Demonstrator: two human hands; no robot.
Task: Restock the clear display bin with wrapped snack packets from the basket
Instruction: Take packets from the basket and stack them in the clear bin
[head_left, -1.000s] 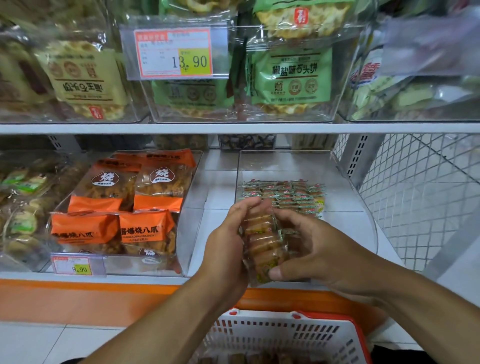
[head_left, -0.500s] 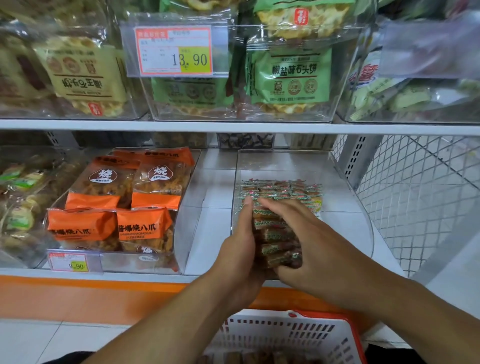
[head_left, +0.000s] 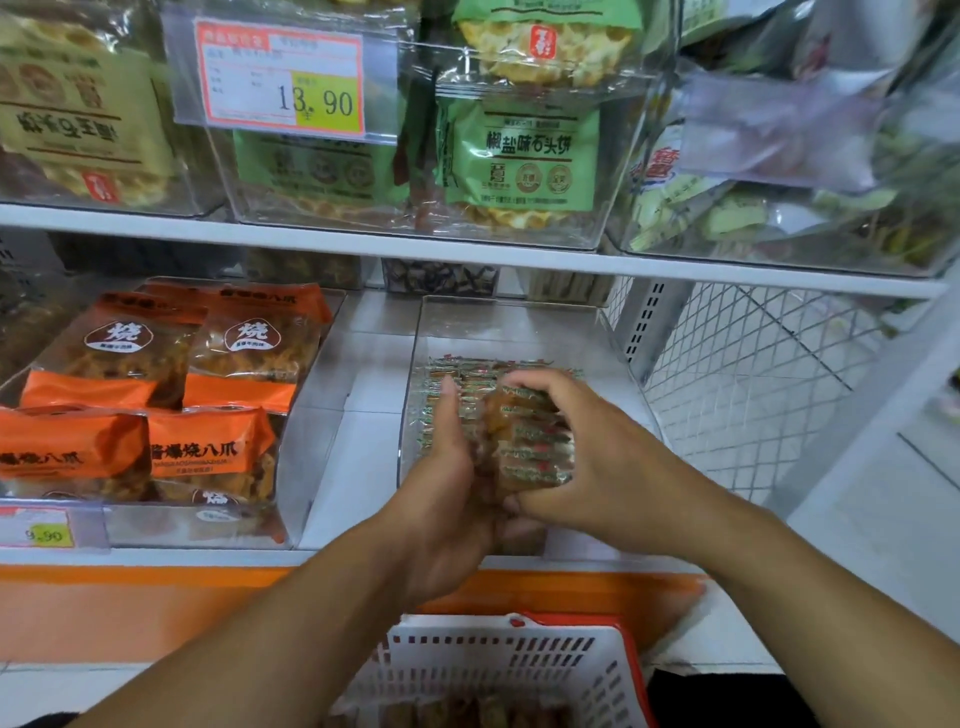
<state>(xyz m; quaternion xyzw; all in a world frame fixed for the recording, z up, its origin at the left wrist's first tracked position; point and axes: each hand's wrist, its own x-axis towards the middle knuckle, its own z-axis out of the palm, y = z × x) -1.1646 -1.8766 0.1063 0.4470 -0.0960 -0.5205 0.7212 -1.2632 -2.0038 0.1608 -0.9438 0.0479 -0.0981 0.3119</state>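
A: Starting from the left, how are the hands placed?

B: The left hand (head_left: 441, 483) stands on edge, palm inward, flat against the left side of a stack of wrapped snack packets (head_left: 530, 447). The right hand (head_left: 597, 467) cups the stack from the right, fingers curled over its top and thumb under its near end. So the stack is squeezed between both hands, inside the clear display bin (head_left: 519, 322) on the lower shelf, just in front of a row of packets (head_left: 498, 371) already lying at the back.

A: What sits around them?

B: To the left, a neighbouring bin of orange bags (head_left: 208, 452), with a yellow price tag (head_left: 44, 535) reading 9.90. Above, green bags (head_left: 519, 150) behind a tag (head_left: 280, 83) reading 13.90. To the right, a white wire mesh panel (head_left: 753, 379). Below the forearms, the white basket (head_left: 498, 670) with a red rim holds more packets, blurred.

A: Anything readable on the packets themselves?

B: Red and green print, too small to tell.
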